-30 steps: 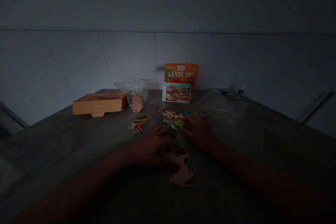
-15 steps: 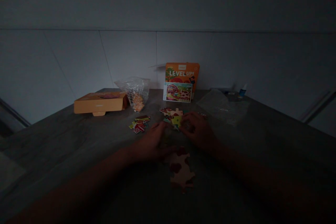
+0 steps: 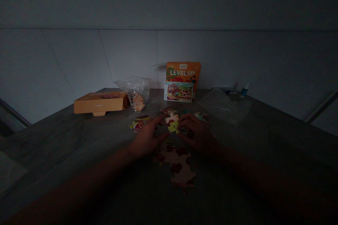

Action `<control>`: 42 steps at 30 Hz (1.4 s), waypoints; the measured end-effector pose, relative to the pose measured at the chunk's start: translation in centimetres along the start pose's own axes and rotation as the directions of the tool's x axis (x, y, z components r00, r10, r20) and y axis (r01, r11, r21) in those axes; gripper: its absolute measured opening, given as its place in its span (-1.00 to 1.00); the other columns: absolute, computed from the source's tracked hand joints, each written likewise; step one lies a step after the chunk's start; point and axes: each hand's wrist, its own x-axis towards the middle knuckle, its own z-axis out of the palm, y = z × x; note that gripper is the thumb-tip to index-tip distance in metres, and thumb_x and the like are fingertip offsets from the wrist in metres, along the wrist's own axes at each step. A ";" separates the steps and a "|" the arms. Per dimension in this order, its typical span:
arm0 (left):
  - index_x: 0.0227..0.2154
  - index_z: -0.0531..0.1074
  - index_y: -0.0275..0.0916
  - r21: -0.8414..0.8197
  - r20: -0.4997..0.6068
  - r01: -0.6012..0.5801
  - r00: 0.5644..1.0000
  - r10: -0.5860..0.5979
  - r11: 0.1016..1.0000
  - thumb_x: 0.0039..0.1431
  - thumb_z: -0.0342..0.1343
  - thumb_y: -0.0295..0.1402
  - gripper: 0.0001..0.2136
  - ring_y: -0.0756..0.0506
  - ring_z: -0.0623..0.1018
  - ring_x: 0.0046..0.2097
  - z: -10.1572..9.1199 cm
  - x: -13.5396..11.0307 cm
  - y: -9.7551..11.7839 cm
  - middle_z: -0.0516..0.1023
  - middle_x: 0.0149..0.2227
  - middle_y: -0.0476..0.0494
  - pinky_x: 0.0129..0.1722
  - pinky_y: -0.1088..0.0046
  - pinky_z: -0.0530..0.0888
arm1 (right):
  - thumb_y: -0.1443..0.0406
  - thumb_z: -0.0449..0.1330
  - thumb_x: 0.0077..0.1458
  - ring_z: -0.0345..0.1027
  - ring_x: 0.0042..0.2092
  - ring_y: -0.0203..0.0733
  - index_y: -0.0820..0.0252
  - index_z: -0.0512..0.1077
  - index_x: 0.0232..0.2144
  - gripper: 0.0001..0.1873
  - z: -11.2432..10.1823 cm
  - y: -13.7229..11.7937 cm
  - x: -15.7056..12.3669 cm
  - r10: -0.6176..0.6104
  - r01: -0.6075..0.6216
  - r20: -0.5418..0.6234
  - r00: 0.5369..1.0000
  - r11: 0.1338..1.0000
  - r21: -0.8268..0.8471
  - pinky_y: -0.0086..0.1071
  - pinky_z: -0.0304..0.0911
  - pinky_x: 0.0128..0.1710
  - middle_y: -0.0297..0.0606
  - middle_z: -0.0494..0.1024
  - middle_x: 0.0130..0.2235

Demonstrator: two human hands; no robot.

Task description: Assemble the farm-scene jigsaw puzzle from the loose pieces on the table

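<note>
In the dim head view, my right hand point(image 3: 196, 130) pinches a yellow-green puzzle piece point(image 3: 173, 126) at its right edge. My left hand point(image 3: 149, 136) is on the piece's other side, thumb and fingers apart; I cannot tell whether it touches the piece. Below both hands lies a joined group of puzzle pieces point(image 3: 181, 168), pale with dark red patches. Loose puzzle pieces point(image 3: 169, 110) lie just beyond my fingers, and others point(image 3: 199, 116) are partly hidden behind my right hand. A small pile of puzzle pieces point(image 3: 138, 123) sits left of my left hand.
At the back stands an orange "LEVEL UP!" box point(image 3: 183, 72), with a farm picture card point(image 3: 179, 92) leaning on it. To the left are an open orange box point(image 3: 100, 103) and a clear bag of pieces point(image 3: 137, 95). An empty plastic bag point(image 3: 224, 103) and a small bottle point(image 3: 244, 90) are right.
The yellow-green piece has come slightly nearer and left with my right hand. My left hand has shifted left and spread, uncovering more of the joined pieces.
</note>
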 end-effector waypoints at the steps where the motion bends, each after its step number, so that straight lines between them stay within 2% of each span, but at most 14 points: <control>1: 0.15 0.24 -0.23 -0.005 -0.008 -0.001 1.000 0.001 1.000 0.09 0.15 -0.37 -0.47 -0.17 0.47 -0.06 0.0 0.0 0.1 0.48 -0.10 -0.18 -0.04 0.25 0.40 | 0.39 0.20 0.10 0.23 -0.46 -0.38 0.17 0.35 -0.27 -0.88 0.0 0.0 0.0 -0.006 0.006 0.006 1.000 1.000 0.008 -0.41 0.23 -0.39 -0.20 0.39 -0.08; 5: 0.18 0.22 -0.21 -0.181 -0.027 0.033 0.999 -0.039 0.983 0.10 0.17 -0.30 -0.44 -0.10 0.49 -0.23 0.2 0.2 0.2 0.49 -0.31 -0.05 -0.15 0.32 0.42 | 0.34 0.17 0.14 0.32 -0.34 -0.29 0.15 0.36 -0.27 -0.93 0.0 -0.3 -0.1 -0.060 0.059 0.032 0.998 0.998 0.038 -0.39 0.28 -0.33 -0.19 0.39 -0.07; 8: -0.06 0.45 -0.26 -0.337 -0.024 0.134 0.988 -0.151 0.932 0.13 0.14 -0.22 -0.66 -0.06 0.46 -0.36 0.3 0.4 -0.1 0.48 -0.41 -0.05 -0.36 0.44 0.40 | 0.34 0.16 0.16 0.36 -0.20 -0.21 0.13 0.37 -0.23 -0.90 -0.1 -0.5 0.0 -0.086 0.084 0.039 0.996 0.996 0.043 -0.36 0.29 -0.25 -0.19 0.41 -0.06; 11: -0.36 0.48 -0.30 -0.430 -0.108 0.232 0.946 -0.305 0.873 0.09 0.18 -0.23 -0.79 -0.02 0.43 -0.46 -0.1 0.8 -0.8 0.47 -0.49 -0.05 -0.51 0.52 0.33 | 0.33 0.21 0.12 0.37 -0.19 -0.16 0.15 0.38 -0.18 -0.82 -0.1 0.0 0.2 0.084 -0.087 -0.049 0.995 0.993 -0.080 -0.30 0.28 -0.20 -0.19 0.45 -0.12; 14: -0.39 0.44 -0.30 -0.532 -0.180 0.341 0.849 -0.496 0.775 0.06 0.19 -0.29 -0.83 0.03 0.36 -0.60 -0.4 1.2 -1.7 0.40 -0.60 0.01 -0.61 0.55 0.27 | 0.29 0.30 0.04 0.35 -0.14 -0.07 0.20 0.42 -0.20 -0.76 0.0 0.9 0.3 0.268 -0.286 -0.105 0.958 0.928 -0.237 -0.21 0.26 -0.13 -0.16 0.46 -0.17; 16: -0.34 0.44 -0.31 -0.575 -0.180 0.375 0.809 -0.559 0.727 0.06 0.17 -0.33 -0.85 0.02 0.39 -0.60 -0.4 1.3 -2.3 0.44 -0.58 -0.02 -0.61 0.54 0.31 | 0.26 0.32 0.02 0.34 -0.10 -0.03 0.21 0.45 -0.21 -0.74 0.1 1.5 0.2 0.323 -0.327 -0.062 0.944 0.897 -0.298 -0.16 0.23 -0.06 -0.15 0.47 -0.15; 21: -0.22 0.44 -0.38 -0.625 -0.148 0.394 0.788 -0.598 0.674 0.05 0.12 -0.45 -0.79 -0.02 0.54 -0.43 0.1 1.3 -2.3 0.57 -0.36 -0.19 -0.43 0.51 0.47 | 0.23 0.30 0.06 0.34 -0.06 -0.01 0.19 0.49 -0.18 -0.74 0.3 1.6 0.1 0.381 -0.339 0.094 0.920 0.892 -0.299 -0.14 0.20 -0.02 -0.18 0.53 -0.11; 25: -0.07 0.38 -0.41 -0.637 -0.156 0.389 0.780 -0.606 0.665 0.05 0.11 -0.50 -0.67 -0.03 0.56 -0.35 0.0 1.4 -1.7 0.55 -0.20 -0.28 -0.38 0.51 0.50 | 0.24 0.28 0.09 0.37 -0.09 0.00 0.15 0.52 -0.20 -0.79 0.1 1.5 0.2 0.406 -0.357 0.130 0.905 0.888 -0.291 -0.13 0.19 -0.04 -0.19 0.56 -0.14; 28: -0.06 0.41 -0.37 -0.611 -0.195 0.383 0.775 -0.601 0.693 0.02 0.17 -0.48 -0.64 -0.03 0.54 -0.35 -0.3 1.3 -1.7 0.55 -0.19 -0.24 -0.44 0.53 0.46 | 0.23 0.26 0.10 0.39 -0.12 -0.01 0.14 0.53 -0.23 -0.82 0.2 1.7 0.2 0.395 -0.344 0.133 0.909 0.891 -0.297 -0.13 0.19 -0.06 -0.19 0.57 -0.16; 30: -0.15 0.47 -0.35 -0.595 -0.199 0.372 0.791 -0.579 0.712 0.00 0.19 -0.46 -0.71 -0.04 0.52 -0.37 -0.3 1.3 -1.6 0.56 -0.24 -0.20 -0.48 0.54 0.43 | 0.23 0.26 0.10 0.40 -0.14 -0.04 0.14 0.53 -0.23 -0.82 0.3 2.0 0.1 0.388 -0.338 0.130 0.912 0.893 -0.296 -0.14 0.21 -0.07 -0.20 0.57 -0.15; 32: -0.23 0.50 -0.35 -0.628 -0.147 0.358 0.818 -0.556 0.691 0.00 0.19 -0.47 -0.78 -0.02 0.51 -0.41 -0.2 1.2 -1.4 0.56 -0.27 -0.19 -0.51 0.54 0.42 | 0.24 0.26 0.09 0.40 -0.13 -0.05 0.13 0.53 -0.24 -0.83 0.5 2.1 0.0 0.385 -0.338 0.121 0.915 0.894 -0.293 -0.15 0.20 -0.07 -0.22 0.57 -0.14; 35: -0.20 0.47 -0.36 -0.746 -0.014 0.349 0.843 -0.537 0.567 0.02 0.16 -0.51 -0.77 0.01 0.51 -0.46 0.1 1.1 -0.8 0.55 -0.21 -0.21 -0.51 0.53 0.47 | 0.25 0.27 0.08 0.38 -0.11 -0.04 0.13 0.52 -0.25 -0.84 0.6 2.0 0.0 0.384 -0.338 0.121 0.915 0.896 -0.287 -0.14 0.20 -0.07 -0.24 0.57 -0.13; 39: -0.17 0.43 -0.37 -0.828 0.136 0.376 0.854 -0.502 0.416 0.07 0.14 -0.51 -0.77 0.02 0.54 -0.48 0.3 0.9 0.4 0.51 -0.09 -0.28 -0.49 0.50 0.52 | 0.29 0.26 0.10 0.36 -0.12 -0.05 0.13 0.51 -0.27 -0.89 0.5 1.8 0.0 0.369 -0.325 0.144 0.918 0.910 -0.258 -0.18 0.20 -0.10 -0.27 0.57 -0.18; 42: -0.17 0.41 -0.36 -0.840 0.268 0.439 0.847 -0.460 0.319 0.09 0.15 -0.49 -0.79 0.00 0.57 -0.47 0.2 0.7 1.0 0.50 -0.08 -0.28 -0.49 0.50 0.52 | 0.32 0.26 0.09 0.36 -0.13 -0.06 0.15 0.51 -0.30 -0.92 0.5 1.8 0.1 0.345 -0.299 0.147 0.927 0.917 -0.262 -0.19 0.19 -0.11 -0.27 0.57 -0.21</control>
